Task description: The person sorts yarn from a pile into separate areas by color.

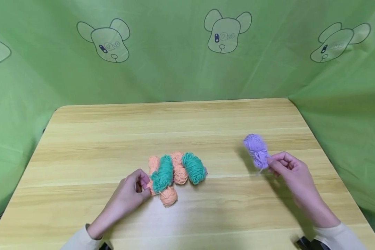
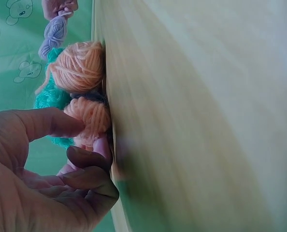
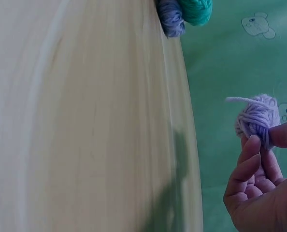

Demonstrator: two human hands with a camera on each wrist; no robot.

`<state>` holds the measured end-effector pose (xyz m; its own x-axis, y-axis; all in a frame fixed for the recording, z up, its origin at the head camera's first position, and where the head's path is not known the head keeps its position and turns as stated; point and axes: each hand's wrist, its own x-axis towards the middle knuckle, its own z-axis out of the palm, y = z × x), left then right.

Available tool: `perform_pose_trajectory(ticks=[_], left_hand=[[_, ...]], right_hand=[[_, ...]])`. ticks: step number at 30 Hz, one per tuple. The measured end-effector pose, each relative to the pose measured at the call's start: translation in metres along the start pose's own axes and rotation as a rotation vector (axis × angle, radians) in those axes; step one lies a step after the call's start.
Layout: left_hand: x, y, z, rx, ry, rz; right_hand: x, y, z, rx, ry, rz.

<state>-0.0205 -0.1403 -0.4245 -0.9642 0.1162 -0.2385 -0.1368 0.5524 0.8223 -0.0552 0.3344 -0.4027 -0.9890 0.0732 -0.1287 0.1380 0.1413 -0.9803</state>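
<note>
My right hand (image 1: 292, 173) pinches the lower end of a purple yarn skein (image 1: 256, 149) between thumb and fingers, raised over the table at right. In the right wrist view a loose strand sticks out from it. At the left of a small pile, my left hand (image 1: 129, 191) holds a peach yarn skein (image 2: 89, 118) with thumb and fingertips at its end. Two teal skeins (image 1: 163, 173) lie on top of the pile, among other peach skeins (image 1: 168, 197). Beneath the right teal one, a purple skein (image 3: 171, 18) is mostly hidden in the head view.
The pile rests on a light wooden table (image 1: 112, 132), a little left of its middle. Green cloth (image 1: 175, 69) printed with cartoon animal heads hangs behind the table and along its sides. Dark objects (image 1: 309, 243) sit by the sleeves at the near edge.
</note>
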Motion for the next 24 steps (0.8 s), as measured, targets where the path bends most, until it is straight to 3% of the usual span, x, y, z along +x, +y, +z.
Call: perform_pose_trajectory(ticks=[17,24], left_hand=[[0.0,-0.002,0.003,-0.004,0.001,0.037],[0.001,0.0,0.0,-0.021,0.004,0.026]], right_hand=[[0.003,0.02,-0.039,0.06,0.041,0.094],[0.004,0.026,-0.047,0.031,0.081,0.138]])
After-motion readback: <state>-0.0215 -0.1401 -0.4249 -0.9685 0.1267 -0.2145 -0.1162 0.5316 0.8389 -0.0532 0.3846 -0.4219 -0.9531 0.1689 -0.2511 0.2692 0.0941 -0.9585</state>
